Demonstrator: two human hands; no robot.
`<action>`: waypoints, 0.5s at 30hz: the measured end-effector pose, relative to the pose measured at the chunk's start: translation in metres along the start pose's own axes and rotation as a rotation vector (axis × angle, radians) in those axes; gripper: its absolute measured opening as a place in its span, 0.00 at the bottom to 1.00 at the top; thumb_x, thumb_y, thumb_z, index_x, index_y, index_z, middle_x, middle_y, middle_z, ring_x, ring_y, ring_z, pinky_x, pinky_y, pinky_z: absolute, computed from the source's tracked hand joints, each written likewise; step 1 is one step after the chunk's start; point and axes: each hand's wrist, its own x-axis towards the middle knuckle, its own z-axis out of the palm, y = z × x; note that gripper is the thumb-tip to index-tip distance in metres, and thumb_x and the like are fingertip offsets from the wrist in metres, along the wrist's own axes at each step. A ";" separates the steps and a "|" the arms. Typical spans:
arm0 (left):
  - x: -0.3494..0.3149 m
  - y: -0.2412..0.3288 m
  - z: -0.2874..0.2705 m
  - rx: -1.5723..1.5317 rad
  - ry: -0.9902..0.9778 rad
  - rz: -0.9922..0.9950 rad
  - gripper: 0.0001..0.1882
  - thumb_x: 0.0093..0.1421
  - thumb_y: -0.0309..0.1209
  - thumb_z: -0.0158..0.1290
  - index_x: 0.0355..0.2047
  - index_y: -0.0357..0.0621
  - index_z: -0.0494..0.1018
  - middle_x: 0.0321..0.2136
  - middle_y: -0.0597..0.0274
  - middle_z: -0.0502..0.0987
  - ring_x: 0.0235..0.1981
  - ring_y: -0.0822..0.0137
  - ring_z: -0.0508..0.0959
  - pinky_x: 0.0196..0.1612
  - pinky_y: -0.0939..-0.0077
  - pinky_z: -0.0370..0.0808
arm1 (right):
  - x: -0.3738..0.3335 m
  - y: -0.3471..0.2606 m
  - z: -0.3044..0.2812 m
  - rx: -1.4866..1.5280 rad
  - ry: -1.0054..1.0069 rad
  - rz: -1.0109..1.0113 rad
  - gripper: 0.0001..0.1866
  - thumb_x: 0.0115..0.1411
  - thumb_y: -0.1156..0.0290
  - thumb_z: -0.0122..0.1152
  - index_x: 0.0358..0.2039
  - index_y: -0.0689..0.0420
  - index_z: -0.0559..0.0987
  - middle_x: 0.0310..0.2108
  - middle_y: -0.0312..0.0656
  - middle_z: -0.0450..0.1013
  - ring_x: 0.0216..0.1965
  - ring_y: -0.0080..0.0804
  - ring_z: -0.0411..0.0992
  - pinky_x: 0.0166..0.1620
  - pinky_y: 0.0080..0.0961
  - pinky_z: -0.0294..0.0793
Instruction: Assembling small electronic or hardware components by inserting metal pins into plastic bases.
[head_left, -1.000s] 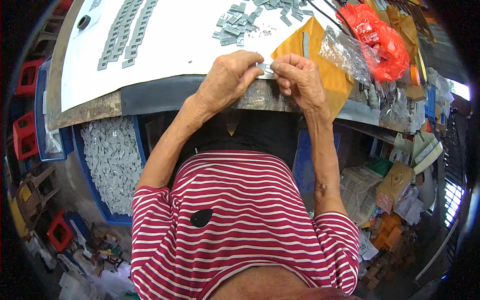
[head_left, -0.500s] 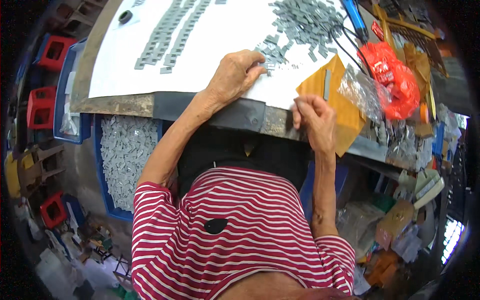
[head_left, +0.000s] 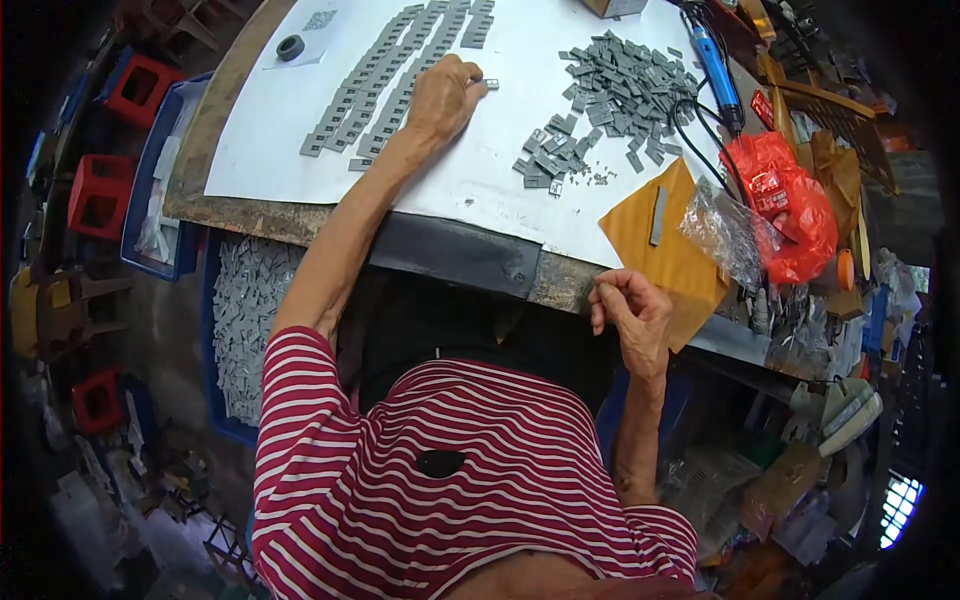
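My left hand [head_left: 443,97] is closed in a pinch on a small grey rectangular piece [head_left: 490,84]. It reaches over the white sheet [head_left: 480,165], beside overlapping rows of similar grey pieces [head_left: 352,105]. At the table's front edge, my right hand [head_left: 636,318] has thumb and fingertips pressed together; whatever they may hold is too small to make out. Between the hands lies a loose heap of grey pieces [head_left: 630,95], with tiny metallic-looking bits [head_left: 597,176] scattered at its near side. A brown sheet [head_left: 640,225] bearing a thin grey strip [head_left: 658,216] is close to my right hand.
A blue pen-shaped tool [head_left: 715,75] with a black cord lies at the right, near a red plastic bag [head_left: 785,190] and clear film [head_left: 730,235]. A black tape roll [head_left: 290,47] sits far left. Below the table stands a blue bin of grey pieces [head_left: 250,330].
My left hand has moved from beside the heap to the far left, toward the rows, with a grey piece in its fingers. My right hand stays pinched near the table edge.
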 end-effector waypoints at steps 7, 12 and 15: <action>-0.002 0.001 -0.003 -0.015 -0.036 -0.044 0.09 0.49 0.30 0.56 0.30 0.38 0.76 0.24 0.55 0.72 0.24 0.62 0.72 0.29 0.73 0.68 | -0.003 0.003 -0.003 -0.030 -0.016 0.010 0.06 0.58 0.77 0.50 0.34 0.67 0.72 0.24 0.39 0.71 0.20 0.19 0.67 0.21 0.14 0.68; -0.005 0.006 -0.006 -0.004 -0.048 -0.049 0.09 0.48 0.29 0.56 0.30 0.39 0.76 0.27 0.55 0.73 0.27 0.59 0.74 0.33 0.70 0.71 | -0.006 0.002 -0.003 -0.030 -0.006 0.012 0.06 0.58 0.77 0.50 0.34 0.66 0.72 0.24 0.39 0.70 0.20 0.19 0.67 0.21 0.14 0.67; -0.004 0.009 -0.008 0.029 -0.074 -0.067 0.09 0.47 0.29 0.56 0.30 0.40 0.76 0.29 0.54 0.73 0.30 0.56 0.75 0.36 0.67 0.73 | -0.008 0.002 -0.004 -0.035 -0.003 0.010 0.05 0.58 0.77 0.50 0.34 0.66 0.72 0.24 0.39 0.70 0.19 0.18 0.67 0.21 0.14 0.67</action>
